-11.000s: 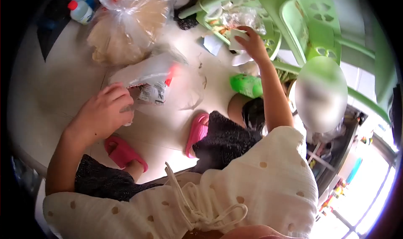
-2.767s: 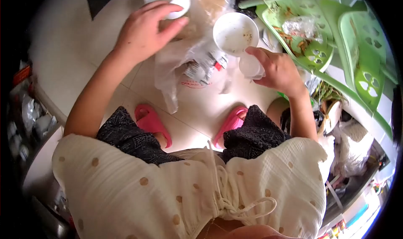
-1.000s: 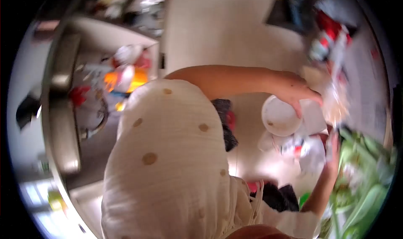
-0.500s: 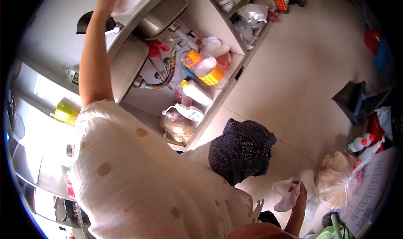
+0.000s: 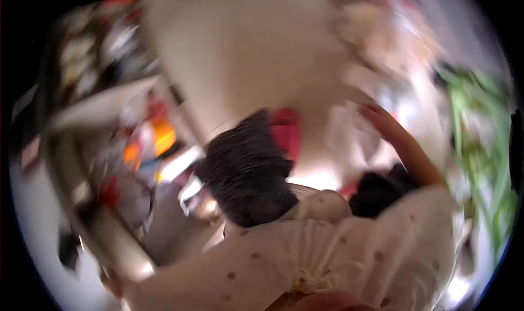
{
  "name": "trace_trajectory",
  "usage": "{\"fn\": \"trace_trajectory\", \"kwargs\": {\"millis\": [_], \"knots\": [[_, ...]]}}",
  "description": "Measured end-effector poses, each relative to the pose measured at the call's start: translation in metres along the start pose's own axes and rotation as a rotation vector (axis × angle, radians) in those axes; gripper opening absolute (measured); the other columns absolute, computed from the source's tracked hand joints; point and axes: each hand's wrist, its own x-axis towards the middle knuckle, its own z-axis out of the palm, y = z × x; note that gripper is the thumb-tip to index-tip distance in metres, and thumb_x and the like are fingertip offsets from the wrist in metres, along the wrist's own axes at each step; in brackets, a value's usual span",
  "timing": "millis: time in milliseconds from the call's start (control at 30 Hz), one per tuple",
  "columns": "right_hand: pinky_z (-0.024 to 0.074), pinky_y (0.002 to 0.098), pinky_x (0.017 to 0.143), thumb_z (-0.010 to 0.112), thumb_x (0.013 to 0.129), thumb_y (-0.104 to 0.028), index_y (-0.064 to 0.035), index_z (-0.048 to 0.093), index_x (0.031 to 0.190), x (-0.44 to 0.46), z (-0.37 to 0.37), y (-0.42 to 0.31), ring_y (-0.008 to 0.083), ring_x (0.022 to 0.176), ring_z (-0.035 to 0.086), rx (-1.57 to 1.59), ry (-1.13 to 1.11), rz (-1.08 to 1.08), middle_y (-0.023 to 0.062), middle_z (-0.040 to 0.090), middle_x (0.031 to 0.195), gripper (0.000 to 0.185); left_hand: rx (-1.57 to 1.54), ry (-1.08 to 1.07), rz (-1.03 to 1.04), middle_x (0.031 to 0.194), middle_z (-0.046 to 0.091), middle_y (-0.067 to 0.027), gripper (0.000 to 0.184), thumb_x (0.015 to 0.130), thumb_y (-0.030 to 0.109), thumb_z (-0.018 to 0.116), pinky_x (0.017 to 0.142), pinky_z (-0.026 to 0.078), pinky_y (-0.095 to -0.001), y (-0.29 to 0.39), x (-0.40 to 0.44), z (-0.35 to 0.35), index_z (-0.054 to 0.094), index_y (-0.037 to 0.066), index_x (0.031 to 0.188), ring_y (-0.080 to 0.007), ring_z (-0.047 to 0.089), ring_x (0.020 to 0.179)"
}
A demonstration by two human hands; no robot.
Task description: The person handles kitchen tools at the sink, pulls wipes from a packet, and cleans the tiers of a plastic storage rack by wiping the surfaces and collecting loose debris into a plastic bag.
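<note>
- White, see-through plastic, seemingly a bag (image 5: 355,137), is showing low over the floor (image 5: 234,54), near the pink slipper (image 5: 286,136); blur is hiding whether it is lying or hanging.
- Right hand (image 5: 380,121) is reaching to the bag's edge; whether its fingers are gripping, I cannot tell.
- Left hand is falling outside the view, so its state is escaping me.
- Handling the bag is seemingly the step in hand; such limp plastic is probably calling for a steady pinch.
- Unlike half a second ago, the left hand is no longer showing, raised with a white bowl; the slipper is now appearing.
</note>
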Motion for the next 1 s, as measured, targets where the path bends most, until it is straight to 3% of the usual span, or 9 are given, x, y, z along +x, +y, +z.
{"fn": "trace_trajectory", "kwargs": {"millis": [200,500,567,667,700,767,833,933,1000], "knots": [[0.0311,0.0285,0.093,0.055,0.076,-0.043,0.0045,0.037,0.121,-0.038,0.006,-0.026,0.0199,0.110,0.041,0.254,-0.189,0.003,0.0145,0.046,0.117,0.068,0.016,0.073,0.387,0.099,0.054,-0.0089,0.035,0.076,0.027,0.054,0.070,0.044,-0.0315,0.183,-0.057,0.098,0.053,0.005,0.104,-0.0195,0.053,0.082],[0.0417,0.0248,0.076,0.066,0.071,-0.016,0.0003,0.048,0.109,-0.064,-0.029,-0.043,0.0107,0.087,0.050,0.528,-0.379,-0.466,0.0036,0.056,0.094,0.045,-0.470,0.150,1.362,0.109,0.049,-0.0090,0.032,0.082,0.018,0.048,0.081,0.040,-0.0307,0.354,-0.380,0.051,0.049,0.006,0.111,-0.0193,0.050,0.094],[0.0423,0.0246,0.075,0.061,0.075,-0.011,-0.0007,0.051,0.106,-0.078,-0.043,-0.039,0.0101,0.083,0.051,0.470,-0.280,-0.507,0.0023,0.058,0.090,0.034,-0.550,-0.066,1.646,0.112,0.048,-0.0090,0.031,0.083,0.017,0.047,0.083,0.039,-0.0305,0.382,-0.482,0.055,0.048,0.007,0.112,-0.0193,0.049,0.097],[0.0443,0.0258,0.071,0.059,0.076,-0.011,-0.0015,0.053,0.103,-0.105,-0.072,-0.021,0.0115,0.081,0.053,0.272,-0.026,-0.534,0.0036,0.059,0.089,0.029,-0.362,-0.844,2.025,0.115,0.047,-0.0090,0.031,0.085,0.014,0.045,0.087,0.038,-0.0302,0.411,-0.659,0.091,0.047,0.007,0.115,-0.0192,0.048,0.101],[0.0447,0.0257,0.070,0.057,0.077,-0.011,-0.0011,0.054,0.103,-0.118,-0.080,-0.011,0.0114,0.079,0.053,0.274,0.088,-0.506,0.0039,0.059,0.089,0.028,-0.245,-1.283,1.869,0.108,0.051,-0.0088,0.035,0.082,0.011,0.050,0.084,0.039,-0.0276,0.409,-0.706,0.112,0.046,0.006,0.116,-0.0181,0.050,0.095],[0.0451,0.0255,0.066,0.055,0.079,-0.012,-0.0006,0.054,0.102,-0.154,-0.102,0.016,0.0115,0.075,0.054,0.285,0.318,-0.351,0.0051,0.059,0.088,0.026,-0.235,-1.726,2.034,0.102,0.054,-0.0059,0.037,0.079,0.013,0.055,0.080,0.040,-0.0264,0.387,-0.791,0.099,0.047,0.004,0.113,-0.0140,0.050,0.088],[0.0452,0.0252,0.063,0.052,0.080,-0.013,0.0005,0.054,0.102,-0.193,-0.109,0.048,0.0122,0.072,0.055,0.388,0.563,-0.161,0.0066,0.059,0.087,0.026,-0.094,-1.877,2.083,0.109,0.050,-0.0091,0.049,0.076,0.020,0.060,0.083,0.039,-0.0311,0.366,-0.834,0.105,0.042,0.004,0.118,-0.0192,0.049,0.094],[0.0449,0.0249,0.062,0.046,0.080,-0.010,0.0030,0.053,0.102,-0.216,-0.105,0.101,0.0137,0.070,0.055,0.583,0.916,-0.131,0.0074,0.058,0.085,0.026,-0.286,-1.237,2.431,0.114,0.045,-0.0154,0.068,0.067,0.040,0.064,0.087,0.037,-0.0361,0.337,-0.852,0.124,0.040,0.003,0.118,-0.0271,0.047,0.102],[0.0442,0.0247,0.063,0.045,0.079,-0.008,0.0042,0.053,0.101,-0.213,-0.092,0.135,0.0139,0.070,0.055,0.708,1.049,-0.080,0.0071,0.057,0.083,0.026,-0.139,-1.067,2.515,0.122,0.034,-0.0192,0.086,0.061,0.047,0.066,0.090,0.034,-0.0387,0.325,-0.847,0.130,0.030,0.000,0.123,-0.0307,0.039,0.109]]}}
